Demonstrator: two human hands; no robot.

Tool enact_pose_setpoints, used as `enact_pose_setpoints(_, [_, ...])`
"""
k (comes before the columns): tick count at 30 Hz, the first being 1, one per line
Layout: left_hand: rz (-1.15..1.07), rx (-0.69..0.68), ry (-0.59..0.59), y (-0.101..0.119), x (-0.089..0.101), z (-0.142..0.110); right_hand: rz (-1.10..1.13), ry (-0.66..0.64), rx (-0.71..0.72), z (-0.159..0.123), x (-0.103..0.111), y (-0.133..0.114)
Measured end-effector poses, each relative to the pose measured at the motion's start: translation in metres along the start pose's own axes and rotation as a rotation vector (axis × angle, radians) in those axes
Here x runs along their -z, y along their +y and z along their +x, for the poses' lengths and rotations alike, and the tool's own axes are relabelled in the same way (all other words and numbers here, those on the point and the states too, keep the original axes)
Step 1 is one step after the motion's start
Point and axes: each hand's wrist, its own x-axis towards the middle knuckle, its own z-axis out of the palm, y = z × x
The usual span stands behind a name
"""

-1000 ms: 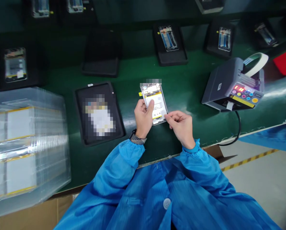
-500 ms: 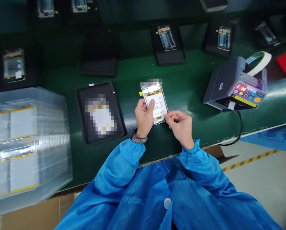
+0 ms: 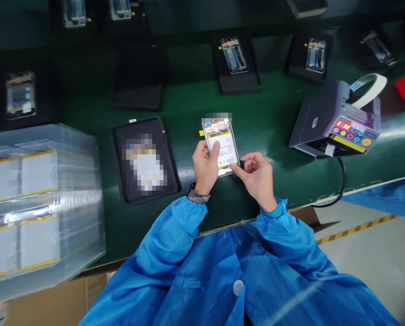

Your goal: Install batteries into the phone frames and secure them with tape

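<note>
My left hand (image 3: 204, 168) holds an opened smartphone assembly (image 3: 222, 147), its thumb resting on the white-labelled battery. The phone sits in a silver frame, with a gold-coloured board at its top and yellow tape along the battery's lower edge. My right hand (image 3: 256, 177) is at the phone's lower right corner. A small dark tab (image 3: 242, 165) shows between its thumb and forefinger, though it is too small to identify. The phone's top edge is blurred out.
Black trays (image 3: 170, 179) holding phone assemblies line the green workbench (image 3: 267, 93). A stack of clear trays with batteries (image 3: 42, 203) stands at left. An electronic tape dispenser (image 3: 335, 122) stands at right. Below the bench edge are a cardboard box (image 3: 53, 303) and the floor.
My right fingers have shifted along the phone's lower right corner, and a small dark tab now shows between them. The whole view has drifted slightly.
</note>
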Motion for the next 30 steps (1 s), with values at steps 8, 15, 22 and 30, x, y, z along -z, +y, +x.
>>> enact_pose_setpoints(8, [-0.055, 0.026, -0.038, 0.002, 0.001, 0.0, 0.317, -0.312, -0.185, 0.014, 0.009, -0.01])
enact_pose_setpoints(15, [0.011, 0.012, -0.06, 0.002, 0.004, 0.001, 0.283, -0.486, -0.199, 0.023, 0.005, -0.011])
enact_pose_setpoints(22, [0.025, -0.008, -0.088, 0.011, 0.003, 0.0, 0.233, -0.436, -0.169, 0.024, -0.002, -0.014])
enact_pose_setpoints(30, [0.001, -0.008, -0.089, 0.01, 0.003, 0.0, 0.231, -0.436, -0.129, 0.024, -0.007, -0.006])
